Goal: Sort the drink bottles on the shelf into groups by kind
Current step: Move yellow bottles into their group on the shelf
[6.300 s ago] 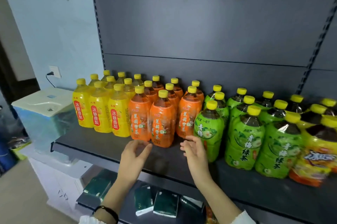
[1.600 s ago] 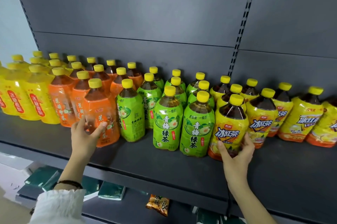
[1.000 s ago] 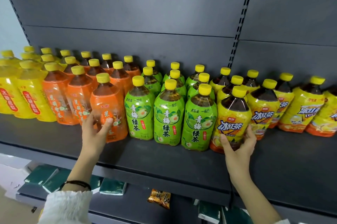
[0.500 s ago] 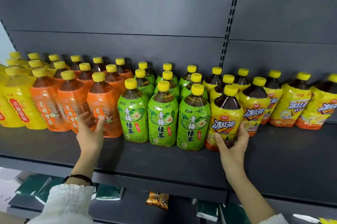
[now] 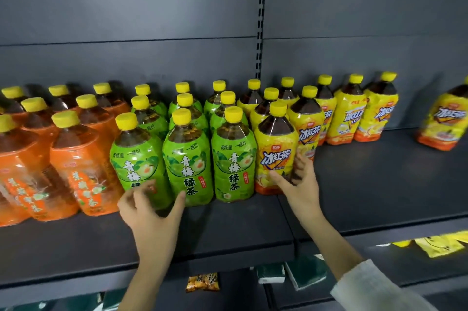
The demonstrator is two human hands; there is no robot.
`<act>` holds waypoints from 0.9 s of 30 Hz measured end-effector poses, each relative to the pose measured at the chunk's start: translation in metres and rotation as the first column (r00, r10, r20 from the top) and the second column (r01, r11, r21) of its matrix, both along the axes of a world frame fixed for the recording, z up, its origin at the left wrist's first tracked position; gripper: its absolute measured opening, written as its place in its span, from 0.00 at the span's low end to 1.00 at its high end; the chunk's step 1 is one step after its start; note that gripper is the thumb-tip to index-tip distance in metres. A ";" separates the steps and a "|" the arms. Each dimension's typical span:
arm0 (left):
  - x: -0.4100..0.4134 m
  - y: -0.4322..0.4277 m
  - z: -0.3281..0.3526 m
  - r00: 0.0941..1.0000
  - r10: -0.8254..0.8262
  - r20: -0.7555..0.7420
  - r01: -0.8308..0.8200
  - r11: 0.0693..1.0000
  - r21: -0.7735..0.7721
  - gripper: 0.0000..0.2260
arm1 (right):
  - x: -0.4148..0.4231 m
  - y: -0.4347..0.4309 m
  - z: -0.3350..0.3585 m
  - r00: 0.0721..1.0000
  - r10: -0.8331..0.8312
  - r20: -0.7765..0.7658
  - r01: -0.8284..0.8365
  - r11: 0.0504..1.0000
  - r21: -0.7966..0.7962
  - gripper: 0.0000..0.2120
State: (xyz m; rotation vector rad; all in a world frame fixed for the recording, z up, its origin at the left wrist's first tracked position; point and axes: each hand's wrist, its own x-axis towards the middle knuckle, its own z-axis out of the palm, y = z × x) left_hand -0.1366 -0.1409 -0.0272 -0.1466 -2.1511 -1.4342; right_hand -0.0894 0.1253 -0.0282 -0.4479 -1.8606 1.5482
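Yellow-capped bottles stand on a dark shelf (image 5: 379,184) in blocks: orange-label tea (image 5: 83,171) at left, green-label tea (image 5: 233,159) in the middle, yellow iced tea to the right. My left hand (image 5: 152,212) hovers with fingers spread in front of the two leftmost front green bottles (image 5: 136,156), its thumb tip at the second one. My right hand (image 5: 301,184) grips the low right side of the front yellow iced tea bottle (image 5: 276,148), thumb on the label and fingers behind it. One iced tea bottle (image 5: 443,121) stands apart at far right, tilted.
A slotted upright (image 5: 258,19) splits the grey back panel. Bare shelf lies between the iced tea row and the lone bottle. Below, a lower shelf holds a snack packet (image 5: 202,281), green packs (image 5: 306,270) and yellow packets (image 5: 438,245).
My left hand has left the front orange bottle and moved right to the green bottles. My right hand stays on the front iced tea bottle. The view has shifted right and closer.
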 end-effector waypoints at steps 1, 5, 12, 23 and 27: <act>-0.001 0.007 0.003 0.999 0.040 -0.034 -0.042 0.998 -0.052 0.29 | 0.002 0.002 0.002 1.000 0.006 0.021 -0.007 1.000 0.010 0.32; -0.016 0.015 0.009 0.971 0.208 -0.115 -0.215 0.975 -0.052 0.40 | 0.010 0.013 0.005 0.996 0.052 0.073 -0.055 0.998 0.041 0.23; 0.017 0.067 0.003 0.992 0.122 -0.040 -0.121 0.992 0.019 0.18 | 0.019 0.078 0.012 0.961 0.203 0.188 -0.231 0.963 0.142 0.05; 0.076 0.294 -0.012 0.872 -0.410 0.267 0.448 0.888 -0.102 0.15 | 0.084 0.291 0.011 0.927 0.229 0.297 -0.282 0.947 0.151 0.15; 0.088 0.368 -0.006 0.835 -0.443 0.327 0.519 0.830 -0.203 0.20 | 0.117 0.382 0.011 0.957 0.089 0.277 -0.122 0.987 0.105 0.19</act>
